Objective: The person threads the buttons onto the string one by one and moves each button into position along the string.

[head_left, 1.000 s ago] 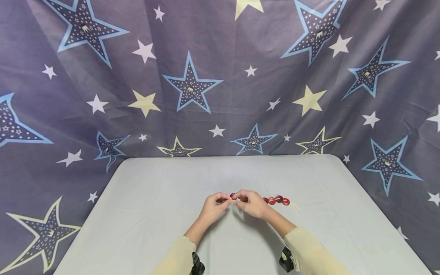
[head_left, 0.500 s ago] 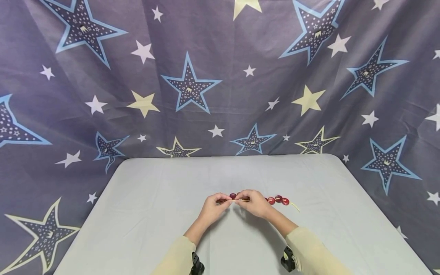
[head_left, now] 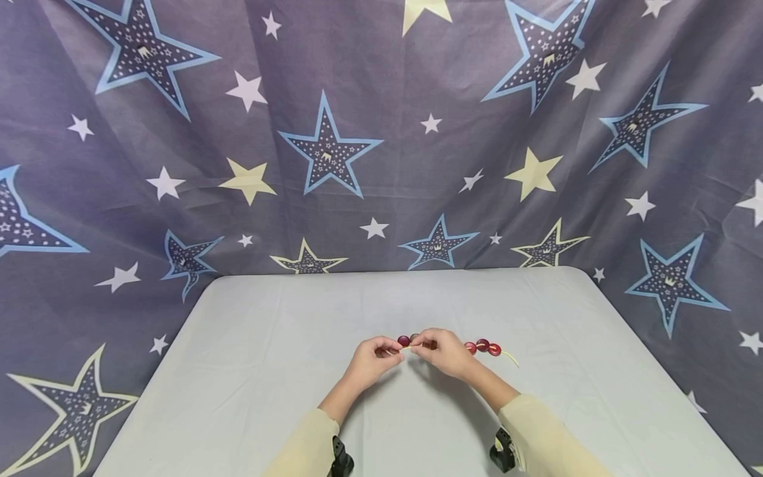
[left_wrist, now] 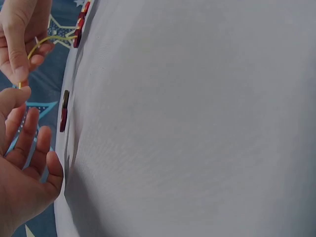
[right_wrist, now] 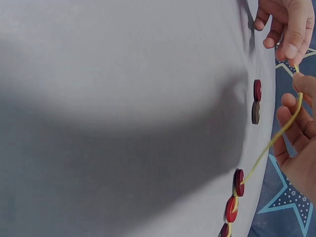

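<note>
My left hand and right hand meet fingertip to fingertip over the table, both pinching a thin yellow cord. A short piece of it shows between the two sets of fingertips. From my right hand the cord slopes down to a row of red buttons threaded on it, lying to the right. In the left wrist view, my left hand's other fingers are spread apart. Behind the fingertips lie two loose buttons, a red one and a brownish one, side by side.
A pale cloth covers the table. At its back hangs a dark curtain printed with stars. The cord's free tail extends past the rightmost button. Dark wrist cameras sit at the sleeves.
My right hand has shifted slightly right, so the fingertips stand a little farther apart and more cord shows. A second loose button has come into sight behind them. The left hand stays almost in place.
</note>
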Available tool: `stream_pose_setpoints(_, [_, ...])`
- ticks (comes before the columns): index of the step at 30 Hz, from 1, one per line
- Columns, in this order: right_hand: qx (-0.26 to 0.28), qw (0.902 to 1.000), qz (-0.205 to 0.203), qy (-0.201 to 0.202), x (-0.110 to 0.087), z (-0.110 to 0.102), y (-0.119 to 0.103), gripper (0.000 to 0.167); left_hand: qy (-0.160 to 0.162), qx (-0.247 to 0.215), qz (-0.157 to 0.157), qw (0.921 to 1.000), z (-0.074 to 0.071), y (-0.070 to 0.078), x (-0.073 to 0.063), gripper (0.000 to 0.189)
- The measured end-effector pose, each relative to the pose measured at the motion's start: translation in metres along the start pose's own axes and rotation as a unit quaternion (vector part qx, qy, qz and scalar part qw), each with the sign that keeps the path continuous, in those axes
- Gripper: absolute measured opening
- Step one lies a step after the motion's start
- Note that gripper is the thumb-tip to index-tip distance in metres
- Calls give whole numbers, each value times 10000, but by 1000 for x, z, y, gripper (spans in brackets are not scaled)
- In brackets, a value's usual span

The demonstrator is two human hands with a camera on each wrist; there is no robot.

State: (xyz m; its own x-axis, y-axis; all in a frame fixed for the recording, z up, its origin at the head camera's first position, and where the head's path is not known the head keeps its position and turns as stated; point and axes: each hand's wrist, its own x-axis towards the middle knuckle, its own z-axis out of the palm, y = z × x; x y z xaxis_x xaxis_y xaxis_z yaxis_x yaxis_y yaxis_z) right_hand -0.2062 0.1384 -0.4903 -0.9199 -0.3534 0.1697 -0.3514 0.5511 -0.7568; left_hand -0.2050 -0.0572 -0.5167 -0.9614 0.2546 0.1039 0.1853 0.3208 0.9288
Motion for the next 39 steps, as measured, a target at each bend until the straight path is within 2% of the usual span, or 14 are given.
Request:
stream_pose_setpoints(6, [-36, 9999, -9, 94, 1, 0, 4, 9, 67, 236, 1, 9997, -1, -2, 3, 12])
stream_pose_setpoints(10, [-68, 9999, -80, 100, 1, -1, 4, 9, 227, 759, 73, 9968, 0, 0, 5, 8])
stream_pose_setpoints(15, [-170, 9998, -71, 119, 1, -5, 3, 10, 478, 1714, 171, 9839, 2, 3, 11, 9])
stream_pose_setpoints(20, [-238, 9996, -44, 112, 1, -6, 5, 9, 623, 2310, 356, 9703, 4, 0, 18, 14])
stream_pose_setpoints(24, [-244, 9997, -3, 97, 2, -7, 6, 9, 541, 2730, 451, 9594, 6, -3, 23, 17])
stream_pose_setpoints(30, [-213, 9997, 93, 25, 1, -8, 6, 9, 292, 3174, 264, 9475, 10, 0, 26, 20])
stream_pose_setpoints(39, [-199, 9997, 159, 64, 1, -7, 5, 10, 177, 3362, -52, 9416, 15, 5, 30, 31])
